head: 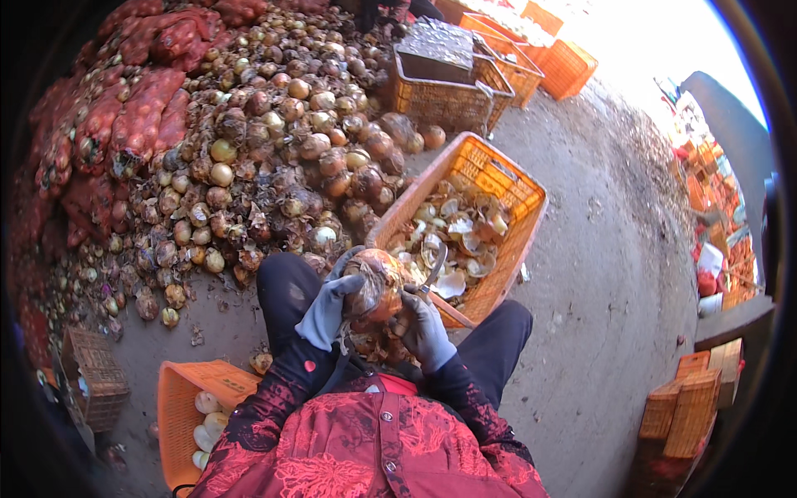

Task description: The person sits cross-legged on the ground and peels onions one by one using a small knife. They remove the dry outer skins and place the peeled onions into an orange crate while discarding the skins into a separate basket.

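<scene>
A large onion with brown dry skin [381, 274] is held up in front of me by my gloved left hand [333, 299], whose fingers and thumb wrap its left side. My gloved right hand [426, 330] grips a small knife with a curved blade [437, 267], the blade pointing up and away from me. The thumb side of this hand lies close to the onion's right side. Just beyond my hands an orange plastic crate [529, 249] holds peeled onion skins and pieces [461, 230]. More dry skins lie between my legs, partly hidden under the hands.
A big heap of unpeeled onions [299, 149] spreads ahead and left, with red mesh sacks of onions [143, 118] behind. An orange crate [171, 423] with peeled onions [208, 429] stands at my left. Other crates [436, 106] stand ahead; stacked crates [685, 411] are at right.
</scene>
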The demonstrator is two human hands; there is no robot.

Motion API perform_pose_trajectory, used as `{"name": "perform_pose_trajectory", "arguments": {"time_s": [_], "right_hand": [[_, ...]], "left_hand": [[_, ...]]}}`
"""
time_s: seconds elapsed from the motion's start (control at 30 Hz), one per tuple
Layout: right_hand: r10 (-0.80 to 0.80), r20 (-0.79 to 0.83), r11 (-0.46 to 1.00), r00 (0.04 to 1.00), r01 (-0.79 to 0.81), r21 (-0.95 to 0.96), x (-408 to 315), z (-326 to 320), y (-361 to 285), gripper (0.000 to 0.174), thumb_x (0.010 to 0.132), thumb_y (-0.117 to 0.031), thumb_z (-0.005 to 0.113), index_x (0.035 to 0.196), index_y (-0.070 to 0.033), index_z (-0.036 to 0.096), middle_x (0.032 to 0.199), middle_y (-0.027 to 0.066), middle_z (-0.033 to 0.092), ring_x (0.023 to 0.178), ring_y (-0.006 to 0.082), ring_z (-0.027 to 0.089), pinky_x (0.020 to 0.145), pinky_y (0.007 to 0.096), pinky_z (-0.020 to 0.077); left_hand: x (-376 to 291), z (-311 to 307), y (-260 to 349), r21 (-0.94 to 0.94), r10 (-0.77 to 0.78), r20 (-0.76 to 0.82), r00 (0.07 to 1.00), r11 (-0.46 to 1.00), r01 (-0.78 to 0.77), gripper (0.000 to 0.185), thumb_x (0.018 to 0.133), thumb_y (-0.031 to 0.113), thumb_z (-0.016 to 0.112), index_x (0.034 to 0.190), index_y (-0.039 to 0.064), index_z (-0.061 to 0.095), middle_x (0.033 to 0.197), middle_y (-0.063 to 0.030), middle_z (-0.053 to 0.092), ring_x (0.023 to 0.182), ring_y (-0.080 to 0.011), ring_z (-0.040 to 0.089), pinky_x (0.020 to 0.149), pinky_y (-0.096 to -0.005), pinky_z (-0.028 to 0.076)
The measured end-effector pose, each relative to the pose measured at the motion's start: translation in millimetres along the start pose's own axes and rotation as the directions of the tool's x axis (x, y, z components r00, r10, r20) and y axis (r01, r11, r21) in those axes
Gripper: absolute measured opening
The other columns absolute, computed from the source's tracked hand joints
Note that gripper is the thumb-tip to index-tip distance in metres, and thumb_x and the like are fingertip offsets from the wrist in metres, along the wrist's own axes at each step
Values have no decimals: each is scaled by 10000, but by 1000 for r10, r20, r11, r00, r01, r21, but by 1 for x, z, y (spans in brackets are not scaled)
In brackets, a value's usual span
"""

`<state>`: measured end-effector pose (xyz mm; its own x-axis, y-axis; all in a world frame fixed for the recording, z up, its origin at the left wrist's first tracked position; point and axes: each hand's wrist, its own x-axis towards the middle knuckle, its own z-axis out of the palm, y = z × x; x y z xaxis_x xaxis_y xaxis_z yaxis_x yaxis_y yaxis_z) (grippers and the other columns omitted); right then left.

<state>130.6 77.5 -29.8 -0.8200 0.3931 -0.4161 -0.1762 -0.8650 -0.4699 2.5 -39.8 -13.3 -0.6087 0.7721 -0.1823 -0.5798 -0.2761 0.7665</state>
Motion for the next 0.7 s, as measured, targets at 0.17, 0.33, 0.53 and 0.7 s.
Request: {"name": "perform_pose_trajectory", "arguments": {"time_s": [0.17, 0.33, 0.53, 0.7], "right_hand": [[45, -203, 978, 978, -85, -190, 43, -71, 14, 158, 890, -80, 523, 1046, -52, 532, 924, 55, 598, 729, 165, 610, 591, 329, 546], [-282, -143, 584, 949, 52, -810, 8, -67, 4, 195, 809, -71, 592, 999, -26, 594, 825, 29, 626, 685, 124, 577, 603, 265, 480], [-265, -147, 288, 953, -68, -955, 21, -52, 9, 309, 786, -306, 626, 949, -48, 583, 796, 186, 639, 799, 353, 627, 695, 410, 477], [-151, -276, 295, 949, -223, -929, 23, -51, 16, 328, 796, -333, 601, 959, -50, 569, 836, 202, 636, 837, 385, 613, 723, 437, 469]], "left_hand": [[43, -12, -46, 66, -83, -194, 977, 993, 98, 426, 797, 103, 633, 1196, 31, 501, 1086, -94, 576, 932, -186, 600, 831, -281, 501], [67, -2, -74, 93, 56, -438, 897, 996, -16, 640, 740, 42, 693, 1309, 76, 399, 1181, -96, 507, 926, -189, 597, 807, -290, 517], [56, 8, -91, 685, 348, -302, 888, 727, -52, 600, 848, 310, 663, 1314, 43, 395, 1307, -130, 413, 1251, -244, 359, 1071, -365, 267], [53, 0, -103, 833, 431, -228, 873, 550, -54, 594, 879, 340, 604, 1324, 18, 379, 1354, -156, 391, 1269, -269, 364, 1072, -368, 274]]}}
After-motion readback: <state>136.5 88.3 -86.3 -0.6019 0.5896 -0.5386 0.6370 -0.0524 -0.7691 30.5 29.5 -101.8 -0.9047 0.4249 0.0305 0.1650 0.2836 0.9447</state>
